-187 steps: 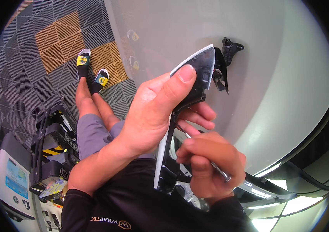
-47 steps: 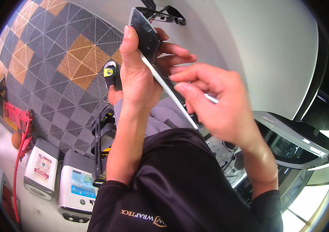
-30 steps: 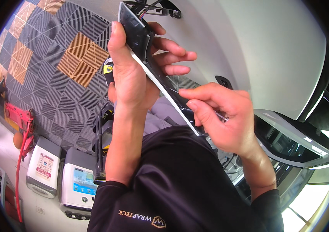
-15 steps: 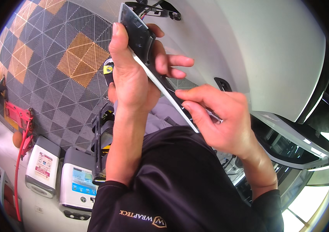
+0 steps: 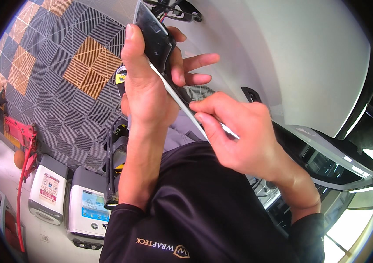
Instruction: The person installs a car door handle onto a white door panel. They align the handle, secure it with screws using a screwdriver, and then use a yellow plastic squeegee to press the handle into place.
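Observation:
My left hand (image 5: 145,90) holds up a long, narrow car trim piece (image 5: 153,41) with a black, hollow inner side and a pale edge. The thumb presses along one side, and some fingers wrap behind it while others stick out. Lower down on the same piece, my right hand (image 5: 243,138) pinches with thumb and forefinger against its edge. A slim silver tool (image 5: 230,131) shows beneath that hand's forefinger; its tip is hidden at the trim. The lower end of the trim is partly covered by my right hand.
A light grey car body panel (image 5: 309,57) curves along the right, with loose wires (image 5: 163,15) at an opening in it. Left of me stand two white-and-grey boxes (image 5: 48,188), a red stand (image 5: 20,129) and a black rack (image 5: 112,162) on the tiled floor (image 5: 55,109).
My right hand has slid a little to the left and up along the trim piece, and more of the slim silver tool shows. The left hand stays nearly where it was.

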### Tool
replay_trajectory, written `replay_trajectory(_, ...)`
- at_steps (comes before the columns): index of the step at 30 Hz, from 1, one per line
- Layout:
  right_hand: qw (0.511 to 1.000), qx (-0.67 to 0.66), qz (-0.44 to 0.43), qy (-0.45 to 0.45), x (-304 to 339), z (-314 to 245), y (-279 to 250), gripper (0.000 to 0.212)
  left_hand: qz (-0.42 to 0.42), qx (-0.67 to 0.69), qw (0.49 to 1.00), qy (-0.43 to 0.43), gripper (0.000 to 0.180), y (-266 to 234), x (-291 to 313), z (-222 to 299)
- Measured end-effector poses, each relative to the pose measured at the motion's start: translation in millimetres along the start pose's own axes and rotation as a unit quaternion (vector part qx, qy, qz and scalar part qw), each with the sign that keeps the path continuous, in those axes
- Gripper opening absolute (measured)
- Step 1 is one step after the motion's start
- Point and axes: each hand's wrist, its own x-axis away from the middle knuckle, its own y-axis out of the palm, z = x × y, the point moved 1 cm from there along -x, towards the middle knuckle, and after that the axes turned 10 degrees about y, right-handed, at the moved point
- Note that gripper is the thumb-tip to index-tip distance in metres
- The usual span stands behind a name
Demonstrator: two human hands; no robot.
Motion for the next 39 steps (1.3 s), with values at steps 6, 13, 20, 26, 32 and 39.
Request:
replay_trajectory(6, 0.973, 0.191, 0.101, -0.076, 11.1, -6.7, 27.0, 0.03, 0.037, -0.012, 0.999, 0.005, 0.085, 8.7, 0.4, 0.0)
replay_trajectory(13, 0.982, 0.141, 0.109, -0.059, 10.4, -3.5, 22.3, 0.027, 0.037, -0.015, 0.999, 0.009, 0.087, 11.2, -1.4, -2.7)
replay_trajectory(20, 0.968, -0.205, -0.044, 0.137, -1.0, -2.1, -28.2, 0.019, -0.011, 0.044, 0.998, -0.04, 0.091, -0.8, -4.6, -0.6)
replay_trajectory(26, 0.992, -0.12, 0.018, 0.046, 14.0, 7.4, -18.5, 0.02, 0.003, 0.009, 1.0, -0.026, 0.091, 2.2, -1.9, 0.0)
replay_trajectory(32, 0.993, -0.108, 0.002, 0.054, 19.2, 15.2, -16.4, 0.02, 0.001, -0.014, 1.0, -0.016, 0.09, 4.9, -0.2, 0.8)
replay_trajectory(39, 0.993, -0.106, 0.016, 0.041, 16.4, 17.2, -8.1, 0.01, 0.001, -0.013, 1.0, 0.006, 0.086, 1.5, -3.0, -0.6)
